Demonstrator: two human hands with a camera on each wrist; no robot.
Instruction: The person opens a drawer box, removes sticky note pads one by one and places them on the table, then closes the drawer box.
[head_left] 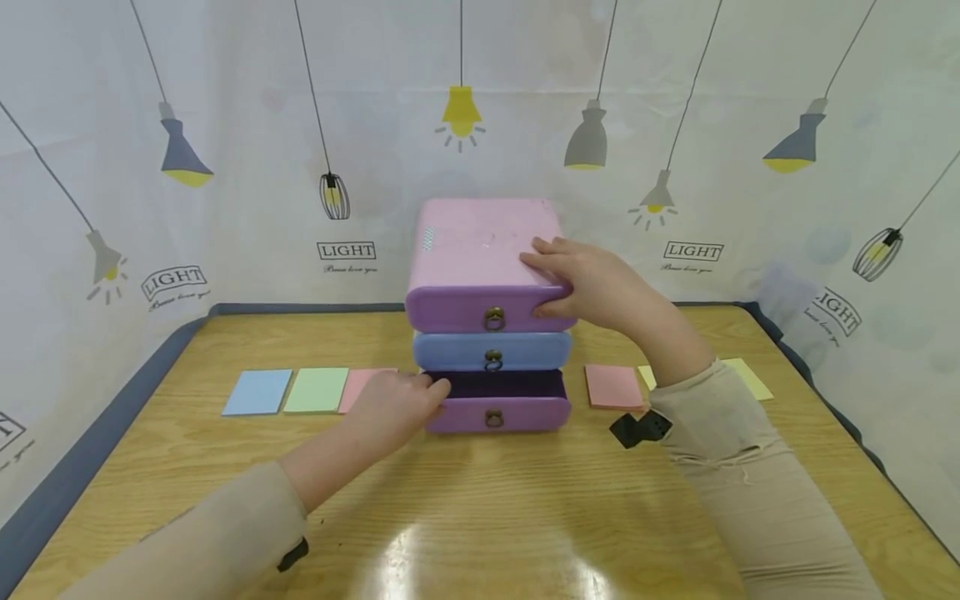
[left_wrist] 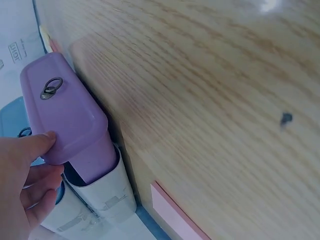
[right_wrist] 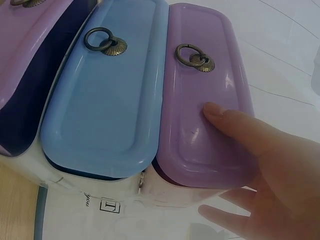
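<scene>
A small cabinet with a pink top (head_left: 480,242) has three stacked drawers, each with a brass ring pull. The bottom purple drawer (head_left: 459,417) is pulled out, its dark inside showing. My left hand (head_left: 397,406) pinches that drawer's left upper edge, thumb on the front and fingers behind, as the left wrist view shows. Above it, the blue drawer (right_wrist: 107,105) and the top purple drawer (right_wrist: 205,140) are in. My right hand (head_left: 600,279) rests on the cabinet's right upper corner, thumb against the top drawer's front and fingers spread over the pink top.
Left of the cabinet lie blue (head_left: 257,392), green (head_left: 317,390) and pink (head_left: 358,385) sticky-note pads. To the right are another pink pad (head_left: 613,387) and yellow pads (head_left: 748,379), partly behind the right sleeve. A printed backdrop curtain (head_left: 262,167) stands behind the wooden table (head_left: 480,508).
</scene>
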